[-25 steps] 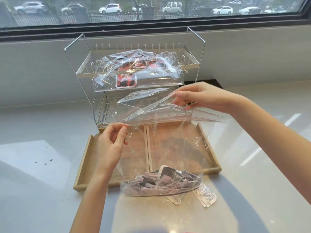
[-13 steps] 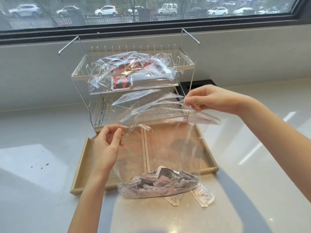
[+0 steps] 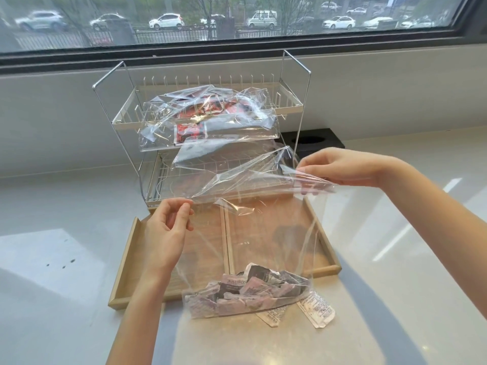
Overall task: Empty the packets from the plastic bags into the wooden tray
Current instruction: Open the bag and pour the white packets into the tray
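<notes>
While both hands pinch plastic bag (image 3: 263,233) mouth between fingers, packets (image 3: 247,291) sit low, over wooden tray (image 3: 326,248) edge

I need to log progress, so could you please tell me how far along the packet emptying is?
Nothing looks done: the wooden tray holds no packets. In hand: the left hand and right hand pinch open the mouth of a clear plastic bag, its grey packets still at the bottom. Left: tipping these out, then the bag of red packets on the wire rack.
</notes>
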Demonstrator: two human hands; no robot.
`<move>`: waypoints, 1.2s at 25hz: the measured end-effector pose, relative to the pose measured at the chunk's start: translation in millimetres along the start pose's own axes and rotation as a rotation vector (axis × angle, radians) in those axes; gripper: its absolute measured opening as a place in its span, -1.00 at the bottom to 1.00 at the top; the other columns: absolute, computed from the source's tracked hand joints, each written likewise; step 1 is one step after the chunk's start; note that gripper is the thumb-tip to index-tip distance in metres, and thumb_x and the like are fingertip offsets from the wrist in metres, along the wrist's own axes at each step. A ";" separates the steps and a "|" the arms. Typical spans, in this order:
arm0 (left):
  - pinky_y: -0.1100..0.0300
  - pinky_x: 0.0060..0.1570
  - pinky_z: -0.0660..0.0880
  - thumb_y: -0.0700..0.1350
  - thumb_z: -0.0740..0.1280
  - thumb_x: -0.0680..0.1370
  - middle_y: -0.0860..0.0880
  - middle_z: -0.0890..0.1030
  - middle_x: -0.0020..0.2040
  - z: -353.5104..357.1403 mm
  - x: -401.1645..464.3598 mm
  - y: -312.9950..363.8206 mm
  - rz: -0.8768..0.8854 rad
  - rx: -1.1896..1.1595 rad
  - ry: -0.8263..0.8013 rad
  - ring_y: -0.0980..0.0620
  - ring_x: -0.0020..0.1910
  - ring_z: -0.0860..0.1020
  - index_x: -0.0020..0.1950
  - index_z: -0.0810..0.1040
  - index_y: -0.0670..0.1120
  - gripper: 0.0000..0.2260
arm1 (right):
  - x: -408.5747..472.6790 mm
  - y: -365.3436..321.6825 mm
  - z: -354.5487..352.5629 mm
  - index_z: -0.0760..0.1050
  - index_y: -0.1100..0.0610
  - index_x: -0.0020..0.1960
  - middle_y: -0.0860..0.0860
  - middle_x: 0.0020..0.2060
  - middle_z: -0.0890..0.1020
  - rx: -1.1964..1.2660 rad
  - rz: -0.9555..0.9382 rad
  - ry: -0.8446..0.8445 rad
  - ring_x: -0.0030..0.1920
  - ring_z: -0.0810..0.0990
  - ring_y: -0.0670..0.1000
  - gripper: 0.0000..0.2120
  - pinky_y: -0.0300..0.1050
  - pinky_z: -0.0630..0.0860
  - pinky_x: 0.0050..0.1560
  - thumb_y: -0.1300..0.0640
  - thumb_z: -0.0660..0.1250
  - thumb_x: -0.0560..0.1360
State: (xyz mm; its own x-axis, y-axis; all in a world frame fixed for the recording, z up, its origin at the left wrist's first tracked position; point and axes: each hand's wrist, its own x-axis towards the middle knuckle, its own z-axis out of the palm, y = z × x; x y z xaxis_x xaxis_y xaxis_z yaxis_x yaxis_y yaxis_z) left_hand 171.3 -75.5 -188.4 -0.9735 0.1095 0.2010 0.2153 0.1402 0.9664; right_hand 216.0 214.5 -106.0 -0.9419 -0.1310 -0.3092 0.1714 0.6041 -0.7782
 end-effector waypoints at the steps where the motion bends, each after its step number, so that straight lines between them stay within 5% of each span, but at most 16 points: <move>1: 0.49 -0.38 0.37 -0.22 0.23 0.53 -0.01 0.46 -0.36 -0.1 0.4 -0.5 -0.001 -0.002 0.001 0.25 -0.46 0.46 -0.16 0.49 -0.03 -0.87 | -2.6 -1.3 -1.4 0.54 0.14 -0.17 0.04 -0.33 0.57 0.031 -0.033 0.052 -0.33 0.47 -0.14 -0.79 -0.37 0.41 -0.25 0.03 0.24 0.50; 3: 0.49 -0.37 0.38 -0.21 0.23 0.53 -0.01 0.47 -0.34 0.4 0.9 -1.2 -0.004 -0.009 -0.006 0.26 -0.46 0.46 -0.15 0.50 -0.03 -0.88 | -8.0 -8.0 -8.8 0.53 0.08 -0.23 -0.16 -0.46 0.52 0.108 -0.122 0.189 -0.42 0.44 -0.21 -0.86 -0.42 0.38 -0.35 0.07 0.27 0.46; 6: 0.49 -0.36 0.38 -0.21 0.24 0.53 0.02 0.50 -0.31 2.3 0.8 -1.1 0.009 0.002 -0.023 0.26 -0.46 0.45 -0.17 0.50 0.00 -0.86 | -15.2 -26.1 -26.3 0.56 0.04 -0.23 -0.16 -0.52 0.46 0.206 -0.230 0.404 -0.46 0.39 -0.18 -0.90 -0.43 0.39 -0.38 0.12 0.31 0.45; 11: 0.49 -0.35 0.38 -0.20 0.23 0.53 0.02 0.52 -0.27 3.4 3.2 -1.8 0.008 -0.021 0.017 0.27 -0.45 0.47 -0.17 0.49 0.04 -0.84 | -14.3 -23.2 -15.9 0.54 -0.02 -0.11 -0.13 -0.36 0.55 0.296 -0.304 0.512 -0.30 0.53 -0.13 -0.89 -0.31 0.49 -0.18 -0.03 0.29 0.47; 14: 0.50 -0.36 0.38 -0.21 0.23 0.53 0.02 0.52 -0.25 3.8 3.1 -3.2 0.016 -0.037 0.045 0.29 -0.44 0.47 -0.17 0.49 0.04 -0.83 | -9.6 11.0 15.9 0.42 -0.07 0.10 -0.11 -0.18 0.65 0.641 -0.294 0.605 -0.13 0.63 -0.15 -0.35 -0.29 0.55 -0.11 -0.37 0.40 0.12; 17: 0.49 -0.35 0.40 -0.21 0.23 0.53 0.03 0.52 -0.26 5.6 3.0 -4.5 0.024 -0.066 0.068 0.29 -0.43 0.47 -0.15 0.48 0.04 -0.84 | -12.6 62.0 76.6 0.25 -0.03 0.31 -0.08 0.01 0.61 0.612 -0.158 0.580 0.04 0.59 -0.17 -0.04 -0.30 0.52 0.06 -0.43 0.41 0.03; 21: 0.47 -0.33 0.42 -0.19 0.21 0.55 0.05 0.52 -0.26 9.9 2.8 -7.9 0.010 -0.100 0.076 0.29 -0.42 0.47 -0.14 0.48 0.04 -0.85 | -25.6 105.7 154.2 0.16 -0.17 0.32 -0.08 0.16 0.51 0.357 0.072 0.374 0.20 0.50 -0.06 -0.26 -0.12 0.42 0.27 0.00 0.50 0.28; 26: 0.41 -0.18 0.47 -0.05 0.17 0.56 0.07 0.59 -0.11 4.5 -0.2 -22.2 -0.058 -0.090 -0.025 0.28 -0.23 0.55 0.08 0.44 0.05 -0.87 | -15.3 110.8 178.3 0.46 -0.17 -0.07 -0.15 -0.12 0.63 0.204 0.099 0.427 -0.02 0.60 -0.11 -0.77 -0.25 0.49 0.08 0.10 0.42 0.39; 30: 0.48 -0.10 0.44 0.04 0.32 0.44 0.00 0.45 0.19 -3.0 -35.4 -57.5 -0.290 0.094 -0.293 0.06 0.17 0.48 0.43 0.09 -0.01 -0.35 | -6.8 106.8 180.2 0.47 -0.09 -0.18 -0.20 -0.27 0.59 0.125 0.104 0.494 -0.18 0.54 -0.26 -0.87 -0.54 0.38 -0.23 0.10 0.40 0.40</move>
State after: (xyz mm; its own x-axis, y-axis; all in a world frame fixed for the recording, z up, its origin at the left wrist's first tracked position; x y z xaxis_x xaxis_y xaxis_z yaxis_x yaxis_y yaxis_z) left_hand 193.1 -90.4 -250.6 -0.9346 0.3252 -0.1441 -0.0448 0.2943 0.9547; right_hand 292.7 138.3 -285.5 -0.9367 0.3301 -0.1170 0.2765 0.4920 -0.8255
